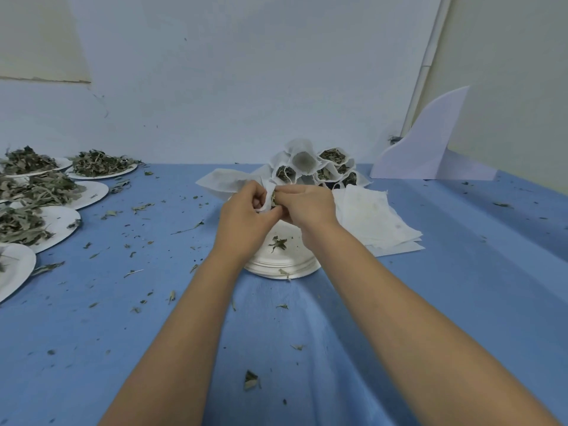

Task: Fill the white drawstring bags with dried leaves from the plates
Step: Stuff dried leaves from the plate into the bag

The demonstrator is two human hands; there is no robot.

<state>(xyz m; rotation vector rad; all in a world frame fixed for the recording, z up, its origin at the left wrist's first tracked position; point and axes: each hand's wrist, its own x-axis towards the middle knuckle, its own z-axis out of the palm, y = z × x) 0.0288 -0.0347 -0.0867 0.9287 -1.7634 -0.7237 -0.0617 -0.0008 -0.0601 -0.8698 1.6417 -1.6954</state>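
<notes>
We hold one small white bag (268,198) over the middle of the table (461,287) — our left hand (246,218) and right hand (309,207) both pinch it, and green-brown leaves peek out of its open top. Under it sits a stack of white plates (276,265) with just a few leaf bits (278,243) left on top. Behind, near the far edge, full bags (332,156) lie in a heap, mouths open toward us, leaves showing. Flat empty bags (378,222) lie in a pile just right of the stack. Along the left edge more plates (92,192) carry heaps of dried leaves (98,162) — gray-green and curly.
</notes>
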